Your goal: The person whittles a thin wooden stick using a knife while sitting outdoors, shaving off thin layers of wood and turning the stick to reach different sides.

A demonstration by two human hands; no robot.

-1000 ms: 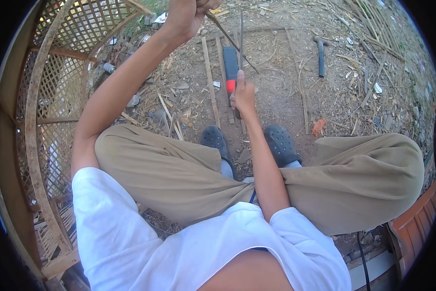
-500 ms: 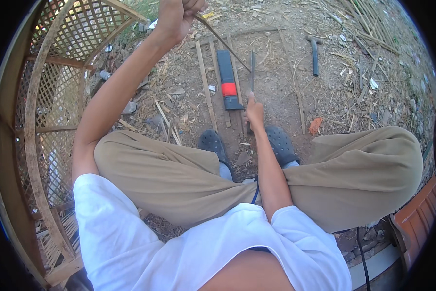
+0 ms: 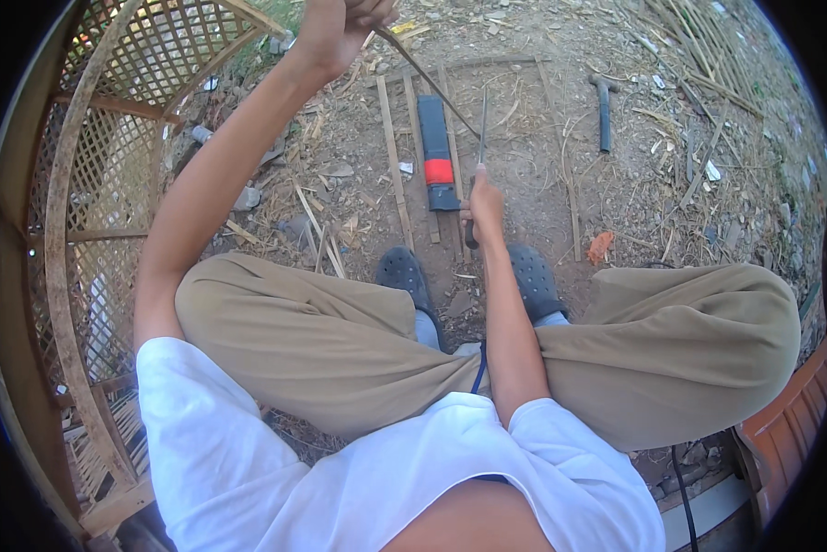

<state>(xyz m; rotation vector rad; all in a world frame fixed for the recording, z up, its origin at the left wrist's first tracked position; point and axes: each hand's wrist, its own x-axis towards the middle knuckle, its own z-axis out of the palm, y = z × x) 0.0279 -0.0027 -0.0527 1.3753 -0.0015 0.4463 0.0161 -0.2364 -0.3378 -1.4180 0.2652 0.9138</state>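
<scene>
My left hand [image 3: 344, 35] is raised at the far side, its fingers closed round one end of a thin wooden strip [image 3: 424, 75]. The strip slants down to the right, and its lower end meets the blade of a knife [image 3: 484, 124]. Lower down, between my feet and the strip, my right hand [image 3: 484, 210] grips the knife by its dark handle, with the narrow blade pointing away from me. Just left of the blade, a black sheath [image 3: 435, 129] with a red band lies on top of wooden slats [image 3: 392, 152] on the ground.
A hammer [image 3: 604, 110] with a dark handle lies at the far right. At the left stands a wooden lattice frame [image 3: 59, 230]. Dark clogs [image 3: 402, 276] are on my feet. Shavings and twigs litter the dirt, and an orange scrap [image 3: 600, 247] lies right of my feet.
My right hand has shifted slightly and turned, so more of the knife's handle shows below it. The left hand stays raised with the strip. The whole view has moved a little.
</scene>
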